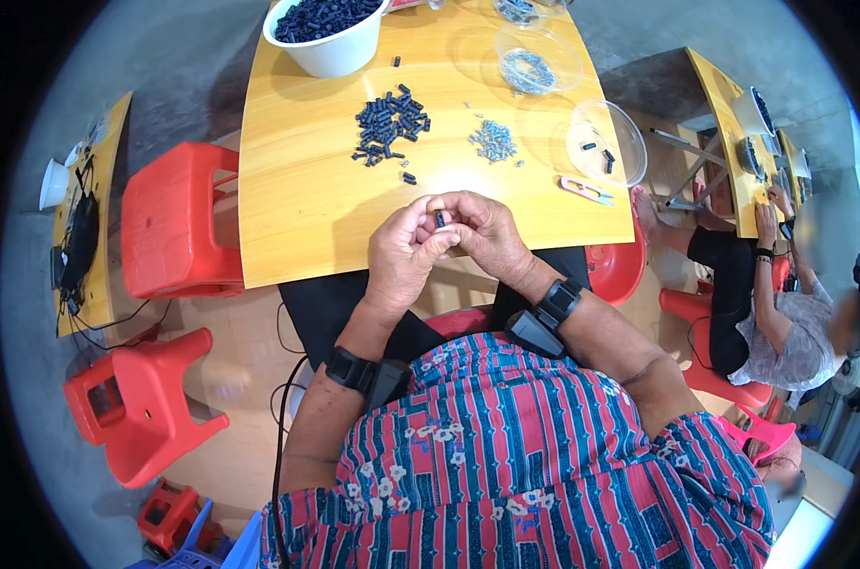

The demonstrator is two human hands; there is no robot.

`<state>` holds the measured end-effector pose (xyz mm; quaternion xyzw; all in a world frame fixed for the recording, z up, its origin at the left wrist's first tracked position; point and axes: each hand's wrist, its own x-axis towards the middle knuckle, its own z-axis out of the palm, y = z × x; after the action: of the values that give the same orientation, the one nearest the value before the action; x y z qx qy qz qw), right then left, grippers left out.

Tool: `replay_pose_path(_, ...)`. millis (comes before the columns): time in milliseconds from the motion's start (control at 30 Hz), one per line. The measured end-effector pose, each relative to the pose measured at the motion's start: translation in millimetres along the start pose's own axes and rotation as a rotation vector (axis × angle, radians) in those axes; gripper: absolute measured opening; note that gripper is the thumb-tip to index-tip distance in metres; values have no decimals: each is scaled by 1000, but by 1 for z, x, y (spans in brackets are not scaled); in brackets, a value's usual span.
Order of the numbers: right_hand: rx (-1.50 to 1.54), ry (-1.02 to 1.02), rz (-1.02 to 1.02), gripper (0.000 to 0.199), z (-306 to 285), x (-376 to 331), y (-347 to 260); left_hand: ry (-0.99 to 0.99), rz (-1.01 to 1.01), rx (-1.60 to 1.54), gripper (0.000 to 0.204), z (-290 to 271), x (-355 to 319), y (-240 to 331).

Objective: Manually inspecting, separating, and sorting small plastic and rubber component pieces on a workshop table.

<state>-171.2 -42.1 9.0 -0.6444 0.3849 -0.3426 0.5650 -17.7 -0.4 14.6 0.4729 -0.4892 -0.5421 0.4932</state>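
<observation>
Just over the table's near edge, my left hand (403, 251) and my right hand (490, 235) meet with fingers curled together. Between their fingertips is a small black cylindrical piece (439, 218), partly covered by the fingers. Beyond the hands lies a loose pile of similar black pieces (387, 123), with a single piece (408, 178) closer to me. A heap of small silvery metal parts (494, 140) sits to its right. Thread snips with pink handles (582, 189) rest near the right edge, beside a round clear plastic dish (636, 142) holding a few black pieces.
A white tub (328, 59) full of black pieces stands at the table's (307, 223) far left. Clear tubs with metal parts (528, 72) are at the far right. Red plastic stools (179, 223) stand on the left. Another person (790, 337) sits at a table on the right.
</observation>
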Motion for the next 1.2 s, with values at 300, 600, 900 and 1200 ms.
replay_pose_path(300,2,14,-6,27,-3,-1,1,70,45,68,39,6,-1,0)
replay_pose_path(600,-309,112,-254,26,-22,9,-35,135,-38,-65,56,2,0,3)
replay_pose_path(900,-1175,632,-137,26,-153,-7,-75,54,-55,73,45,7,7,1)
replay_pose_path(1200,-788,548,-203,11,-102,20,-54,83,101,351,33,3,1,7)
